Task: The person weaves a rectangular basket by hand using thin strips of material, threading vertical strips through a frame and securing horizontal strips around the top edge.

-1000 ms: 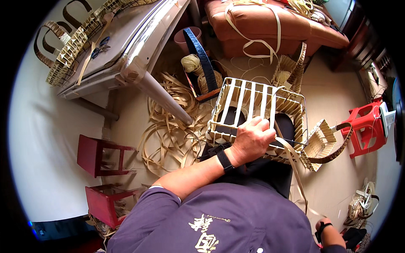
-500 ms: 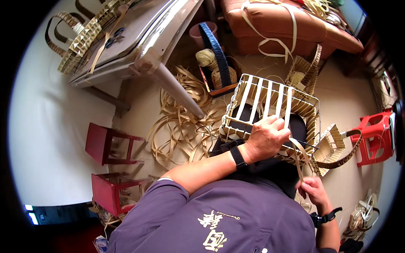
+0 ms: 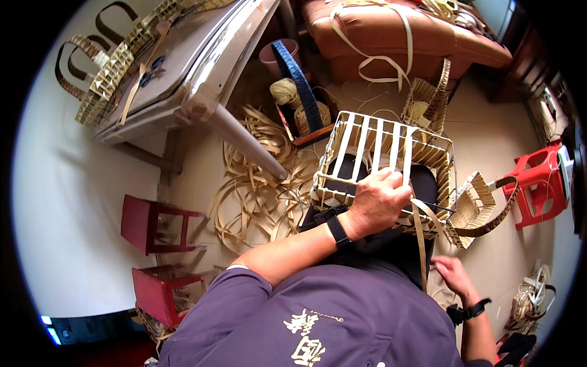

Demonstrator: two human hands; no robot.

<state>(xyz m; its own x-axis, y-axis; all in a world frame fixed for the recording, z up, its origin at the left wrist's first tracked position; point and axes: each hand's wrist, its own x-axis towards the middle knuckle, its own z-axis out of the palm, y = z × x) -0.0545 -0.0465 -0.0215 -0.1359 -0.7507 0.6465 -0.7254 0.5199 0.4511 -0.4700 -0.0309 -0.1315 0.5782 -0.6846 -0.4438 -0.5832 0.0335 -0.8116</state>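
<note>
On my lap rests a half-woven wire-framed basket (image 3: 377, 144), with several pale flat strips spanning one side. My left hand (image 3: 378, 199) is closed at its near edge, fingertips by the end of one pale strip. A long tan flat strip (image 3: 420, 244) comes out beside that hand and hangs down toward my lap. To its right, my right hand (image 3: 454, 276) is apart from the strip, its fingers loosely stretched and slightly blurred. What lies under the left fingers is hidden.
Coils of tan strips (image 3: 251, 202) cover the floor beside the table leg (image 3: 251, 140). A blue-handled basket (image 3: 306, 92) holds balls of cord. Small handled baskets stand right of my lap, near a red plastic stool (image 3: 535, 186). Two dark red stools (image 3: 147, 223) are at left.
My right hand has let go of the tan strip, which now hangs down straighter. The left hand stays on the basket. The whole view has shifted a little.
</note>
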